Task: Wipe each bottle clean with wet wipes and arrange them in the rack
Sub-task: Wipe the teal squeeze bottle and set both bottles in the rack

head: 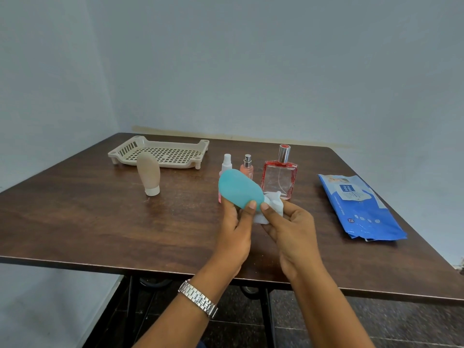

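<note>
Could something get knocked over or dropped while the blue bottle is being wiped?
Maybe. The left hand holds the teal bottle only near its lower end, so the right hand rubbing with the wet wipe might make it slip. The glass perfume bottle and two small spray bottles stand right behind the hands, so a bump could tip them.

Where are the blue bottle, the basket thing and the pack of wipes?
teal bottle (237, 189): head view, middle of its body.
rack (160, 153): head view, its slotted floor.
wet wipes pack (361, 209): head view, middle of the blue wrapper.
</note>
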A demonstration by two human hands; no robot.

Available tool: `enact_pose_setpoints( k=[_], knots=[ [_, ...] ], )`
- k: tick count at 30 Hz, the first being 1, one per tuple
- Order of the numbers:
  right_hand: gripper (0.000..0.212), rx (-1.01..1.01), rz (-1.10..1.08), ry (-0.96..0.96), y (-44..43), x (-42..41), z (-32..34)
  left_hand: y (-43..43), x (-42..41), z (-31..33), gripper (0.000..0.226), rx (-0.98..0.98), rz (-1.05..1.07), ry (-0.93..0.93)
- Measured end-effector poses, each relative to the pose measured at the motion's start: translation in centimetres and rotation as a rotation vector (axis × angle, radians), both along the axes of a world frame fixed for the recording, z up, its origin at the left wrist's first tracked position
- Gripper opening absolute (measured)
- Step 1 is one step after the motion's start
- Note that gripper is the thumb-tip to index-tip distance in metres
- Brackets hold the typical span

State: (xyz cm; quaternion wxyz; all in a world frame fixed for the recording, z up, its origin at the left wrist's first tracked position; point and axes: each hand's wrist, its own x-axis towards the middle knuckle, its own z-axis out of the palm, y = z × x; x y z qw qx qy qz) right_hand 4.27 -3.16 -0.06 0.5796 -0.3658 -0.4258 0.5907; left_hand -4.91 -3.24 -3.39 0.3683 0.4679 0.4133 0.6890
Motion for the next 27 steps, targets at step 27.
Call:
enact_pose_setpoints(
  k=[27],
  knots=[
    [0.019, 0.482, 0.020, -0.435, -1.7, -1.0, -0.7, -0.2, -1.6, 1.3, 0.044, -0.160, -0.302, -0.699]
  ],
)
